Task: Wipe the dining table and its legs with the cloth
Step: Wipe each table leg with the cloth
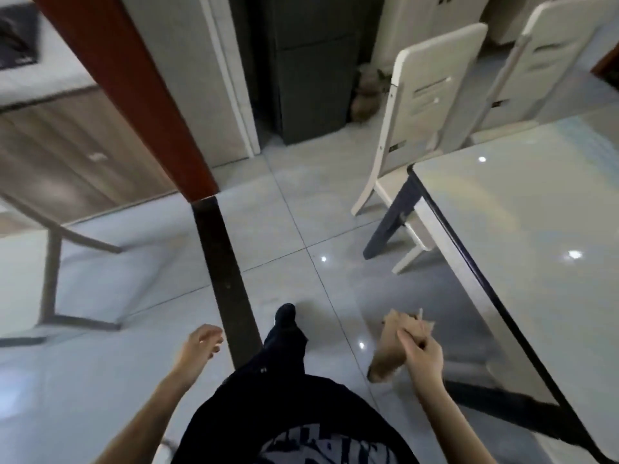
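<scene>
So right at the bottom, the right hand [423, 358] has its grip clamped round a bunched tan cloth [390, 339], held low over the floor [301, 212] just beside the near edge of the table [536, 229], not touching it. Left hand [201, 344] hangs free, grip relaxed and apart, nothing in it. One dark shoe [284, 316] is out in front, so I'd guess this is the walk-round bit between spots, not actual wiping

How I'd do it well: open the cloth out flat before it meets the surface, since a wad only smears a glossy top and those reflections will show every streak. For the legs, crouch, wrap the cloth round and pull top to bottom

Further out, the dark table leg [390, 226] at the far corner looks like the obvious target, but a white chair [418, 105] is tucked right against it, with a second chair [542, 68] further along. They probably need nudging out first. A red-brown post [134, 95] stands to the left and a dark fridge [311, 85] at the back, well apart from the table. There's something brownish by the fridge, too blurry to tell
</scene>
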Available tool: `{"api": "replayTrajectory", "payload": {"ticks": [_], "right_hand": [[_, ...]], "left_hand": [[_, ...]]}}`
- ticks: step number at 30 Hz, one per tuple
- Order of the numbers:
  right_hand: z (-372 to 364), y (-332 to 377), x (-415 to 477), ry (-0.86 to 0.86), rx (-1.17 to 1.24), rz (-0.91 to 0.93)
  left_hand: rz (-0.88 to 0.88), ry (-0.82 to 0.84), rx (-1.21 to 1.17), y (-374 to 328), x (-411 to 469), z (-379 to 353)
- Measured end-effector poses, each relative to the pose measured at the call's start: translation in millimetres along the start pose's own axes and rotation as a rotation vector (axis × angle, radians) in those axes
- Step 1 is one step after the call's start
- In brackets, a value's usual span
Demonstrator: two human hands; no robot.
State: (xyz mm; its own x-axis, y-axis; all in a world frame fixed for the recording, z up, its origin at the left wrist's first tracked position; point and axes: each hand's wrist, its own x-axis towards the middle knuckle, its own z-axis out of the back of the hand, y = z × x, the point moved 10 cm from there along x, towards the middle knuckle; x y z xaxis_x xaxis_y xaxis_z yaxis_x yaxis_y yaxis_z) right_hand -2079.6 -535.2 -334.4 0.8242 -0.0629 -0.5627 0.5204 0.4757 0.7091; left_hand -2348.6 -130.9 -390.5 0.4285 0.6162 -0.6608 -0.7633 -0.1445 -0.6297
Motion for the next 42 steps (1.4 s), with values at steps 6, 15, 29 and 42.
{"api": "replayTrajectory", "payload": {"ticks": [6,15,29,42], "right_hand": [[-90.8,89.1,42.6,0.068,-0.088,0.097],[-156.1,195.6,115.2,-0.085,-0.215,0.062],[-282.9,333.9,275.6,-0.006,-0.055,-0.059],[-406.3,589.8,406.9,-0.001,0.007,0.123]], "left_hand": [[0.160,-0.150,-0.213,33.6,27.1,53.8],[0.002,-0.014,-0.036,-119.4,179.3,137.7],[0.067,0.027,-0.117,-280.5,369.5,138.2],[0.099,-0.073,-0.113,-457.4,546.3,204.2]]}}
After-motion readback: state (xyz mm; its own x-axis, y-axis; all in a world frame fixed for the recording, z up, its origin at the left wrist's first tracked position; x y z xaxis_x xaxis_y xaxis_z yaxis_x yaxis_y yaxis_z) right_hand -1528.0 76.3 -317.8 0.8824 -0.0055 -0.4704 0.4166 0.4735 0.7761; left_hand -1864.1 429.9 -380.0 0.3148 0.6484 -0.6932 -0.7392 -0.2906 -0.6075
